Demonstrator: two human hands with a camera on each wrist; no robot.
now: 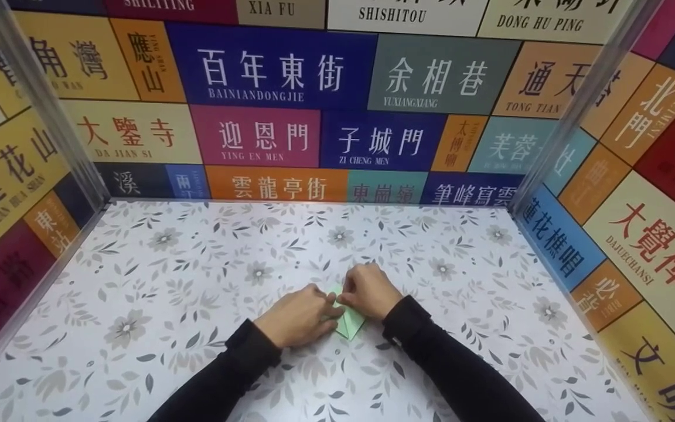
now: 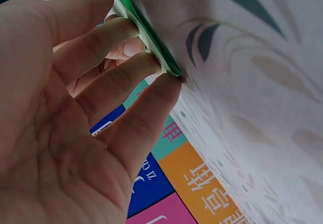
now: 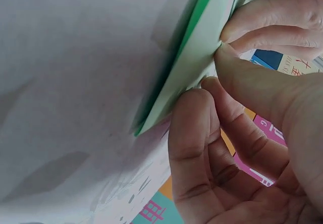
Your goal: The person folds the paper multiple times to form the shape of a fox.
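Observation:
A small folded piece of light green paper [image 1: 351,326] lies on the table between both hands, its pointed corner toward the person. My left hand [image 1: 297,316] comes in from the left, and its fingertips press on the paper's surface. In the left wrist view its fingers [image 2: 144,115] reach down to the layered green edge [image 2: 162,52]. From the right, my right hand [image 1: 372,291] curls over the paper's far part. The right wrist view shows its thumb and bent fingers pinching at a fold of the paper [image 3: 194,65]. Part of the paper is hidden under the hands.
A white table [image 1: 197,363] printed with grey flowers and leaves spreads around the hands. Colourful panels with Chinese lettering [image 1: 273,70] stand at the back and both sides. Clear corner posts [image 1: 566,111] rise at the back corners.

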